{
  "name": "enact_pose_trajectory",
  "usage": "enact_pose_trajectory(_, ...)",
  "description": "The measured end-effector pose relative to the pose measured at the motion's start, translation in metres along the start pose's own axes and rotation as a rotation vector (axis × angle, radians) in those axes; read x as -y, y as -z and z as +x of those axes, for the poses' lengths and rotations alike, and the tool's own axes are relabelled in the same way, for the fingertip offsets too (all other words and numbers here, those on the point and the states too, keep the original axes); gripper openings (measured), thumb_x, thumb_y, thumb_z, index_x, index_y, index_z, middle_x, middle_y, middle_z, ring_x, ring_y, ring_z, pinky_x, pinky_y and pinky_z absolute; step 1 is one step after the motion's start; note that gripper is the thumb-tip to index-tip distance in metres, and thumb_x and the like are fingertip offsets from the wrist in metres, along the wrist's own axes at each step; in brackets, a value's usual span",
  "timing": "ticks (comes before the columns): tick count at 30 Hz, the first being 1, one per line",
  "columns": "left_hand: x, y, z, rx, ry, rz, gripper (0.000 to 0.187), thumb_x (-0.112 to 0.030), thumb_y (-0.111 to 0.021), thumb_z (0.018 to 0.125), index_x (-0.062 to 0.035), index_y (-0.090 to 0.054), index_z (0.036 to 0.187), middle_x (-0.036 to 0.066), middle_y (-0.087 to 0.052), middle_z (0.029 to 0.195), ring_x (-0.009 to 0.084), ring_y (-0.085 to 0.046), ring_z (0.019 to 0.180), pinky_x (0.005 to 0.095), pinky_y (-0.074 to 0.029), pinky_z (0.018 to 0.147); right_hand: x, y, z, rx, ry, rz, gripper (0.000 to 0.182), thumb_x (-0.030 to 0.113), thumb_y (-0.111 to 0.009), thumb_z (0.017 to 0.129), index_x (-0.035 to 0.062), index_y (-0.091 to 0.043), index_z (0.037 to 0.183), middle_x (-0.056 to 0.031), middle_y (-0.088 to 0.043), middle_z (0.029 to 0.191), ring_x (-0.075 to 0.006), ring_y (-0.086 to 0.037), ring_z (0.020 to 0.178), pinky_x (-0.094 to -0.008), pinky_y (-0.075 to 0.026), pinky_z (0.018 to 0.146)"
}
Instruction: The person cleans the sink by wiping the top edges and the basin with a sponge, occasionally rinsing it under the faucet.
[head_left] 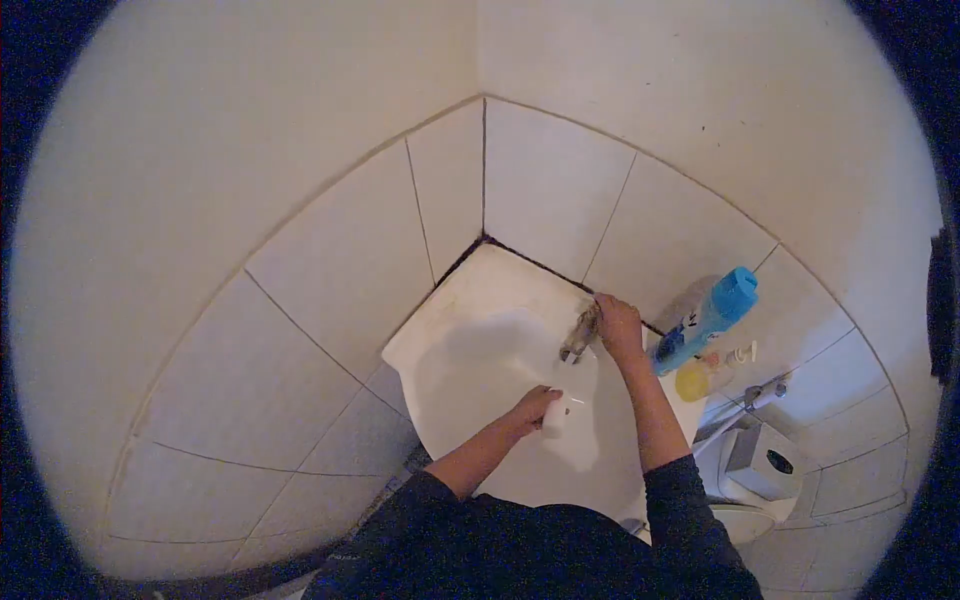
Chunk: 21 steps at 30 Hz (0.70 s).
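Note:
My left hand (pixel 532 408) is closed round a small white object (pixel 556 416) over the basin; it blends with the white behind it, and I cannot tell its kind. Up at the sink's back right edge, my right hand (pixel 620 325) wraps the rear end of a metal faucet (pixel 575 345), where its handle would be hidden by the fingers. The faucet's spout points down into the white corner sink (pixel 425 385), a short way above the held object.
Right of my right hand stands a tall blue bottle (pixel 705 325). Beside it is a clear pump bottle (pixel 692 381) with yellow liquid. A toilet (pixel 735 520) and a white box (pixel 768 462) with a dark opening lie beyond. Tiled walls (pixel 540 190) meet behind the sink.

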<state>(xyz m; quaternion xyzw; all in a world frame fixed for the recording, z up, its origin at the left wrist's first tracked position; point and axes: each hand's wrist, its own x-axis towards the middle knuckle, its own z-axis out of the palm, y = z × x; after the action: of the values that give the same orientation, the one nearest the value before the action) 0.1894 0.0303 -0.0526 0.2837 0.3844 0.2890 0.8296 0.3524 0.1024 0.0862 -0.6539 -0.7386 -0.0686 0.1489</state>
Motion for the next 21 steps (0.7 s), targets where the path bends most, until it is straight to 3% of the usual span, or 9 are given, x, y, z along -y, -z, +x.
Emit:
enact_pose_trajectory(4,-0.005,-0.008,0.020,0.012,0.102,-0.070,0.027,-0.029,-0.055,0.080,-0.0040,-0.052,0.089,0.008,-0.058,0.071,0.0221,-0.059,0.065,0.0349,-0.050,0.055,0.004,0.000,-0.005,0.070,-0.055,0.078,0.024,0.017,-0.048,0.081,0.0037,-0.051,0.101,-0.0145,-0.056,0.096,-0.0327,-0.055,0.083,-0.0397,-0.044,0.073)
enact_pose_trajectory(6,-0.003,-0.003,0.030,-0.002,0.086,-0.098,0.031,-0.030,-0.046,0.085,-0.0068,-0.039,0.105,0.008,-0.053,0.082,0.0201,-0.056,0.067,0.0368,-0.049,0.056,0.010,-0.017,-0.021,-0.419,-0.091,0.323,0.022,0.015,-0.047,0.082,0.0023,-0.051,0.099,-0.0163,-0.054,0.095,-0.0313,-0.052,0.088,-0.0369,-0.042,0.077)
enact_pose_trajectory(8,-0.006,0.000,0.027,-0.004,-0.003,-0.086,0.033,-0.033,-0.046,0.086,-0.0076,-0.039,0.106,0.008,-0.053,0.083,0.0191,-0.055,0.066,0.0362,-0.049,0.057,0.028,-0.028,-0.048,-0.593,-0.247,0.588,0.020,0.015,-0.044,0.085,0.0007,-0.050,0.097,-0.0150,-0.052,0.092,-0.0290,-0.049,0.092,-0.0346,-0.039,0.082)
enact_pose_trajectory(10,0.008,0.013,0.037,-0.009,-0.090,-0.078,0.035,-0.035,-0.045,0.086,-0.0083,-0.038,0.108,0.008,-0.053,0.085,0.0180,-0.053,0.065,0.0355,-0.048,0.059,0.044,-0.068,-0.081,-0.435,-0.621,0.890,0.020,0.020,-0.041,0.088,0.0020,-0.049,0.090,-0.0099,-0.052,0.079,-0.0242,-0.052,0.074,-0.0336,-0.043,0.069)
enact_pose_trajectory(12,0.045,0.042,0.075,-0.024,-0.096,0.015,0.037,-0.038,-0.042,0.087,-0.0064,-0.041,0.106,0.008,-0.053,0.085,0.0157,-0.052,0.065,0.0327,-0.046,0.061,0.051,-0.094,-0.105,0.003,-0.952,1.876,0.022,0.024,-0.039,0.089,0.0050,-0.048,0.082,-0.0058,-0.050,0.067,-0.0168,-0.048,0.052,-0.0278,-0.041,0.047)
enact_pose_trajectory(15,0.011,0.031,0.021,0.188,-0.136,0.110,0.031,-0.032,-0.039,0.089,-0.0043,-0.050,0.096,0.006,-0.054,0.079,0.0144,-0.052,0.066,0.0305,-0.044,0.062,0.053,-0.097,-0.095,0.231,-1.133,2.015,0.021,0.024,-0.040,0.087,0.0078,-0.046,0.077,-0.0030,-0.045,0.057,-0.0107,-0.039,0.041,-0.0224,-0.030,0.033)
enact_pose_trajectory(16,0.016,0.029,0.020,0.183,-0.141,0.106,0.031,-0.032,-0.039,0.089,-0.0043,-0.050,0.096,0.006,-0.054,0.079,0.0144,-0.052,0.066,0.0305,-0.044,0.062,0.052,-0.100,-0.090,0.240,-1.130,2.013,0.021,0.024,-0.040,0.087,0.0078,-0.046,0.077,-0.0030,-0.045,0.057,-0.0107,-0.039,0.041,-0.0224,-0.030,0.033)
enact_pose_trajectory(18,0.022,0.020,0.015,-0.340,-0.108,0.178,0.027,-0.026,-0.040,0.087,-0.0030,-0.055,0.082,0.004,-0.055,0.073,0.0144,-0.052,0.065,0.0301,-0.043,0.058,0.046,-0.108,-0.080,0.401,-1.083,2.260,0.019,0.021,-0.043,0.085,0.0069,-0.047,0.073,-0.0031,-0.045,0.058,-0.0101,-0.038,0.041,-0.0205,-0.028,0.030)
enact_pose_trajectory(21,-0.007,0.018,-0.022,-0.079,-0.114,0.440,0.035,-0.032,-0.043,0.084,-0.0041,-0.056,0.100,0.009,-0.060,0.086,0.0230,-0.056,0.077,0.0364,-0.044,0.074,0.037,-0.154,-0.071,0.612,-0.874,2.201,0.017,0.018,-0.046,0.083,0.0047,-0.052,0.075,-0.0055,-0.053,0.064,-0.0123,-0.047,0.048,-0.0216,-0.039,0.039)
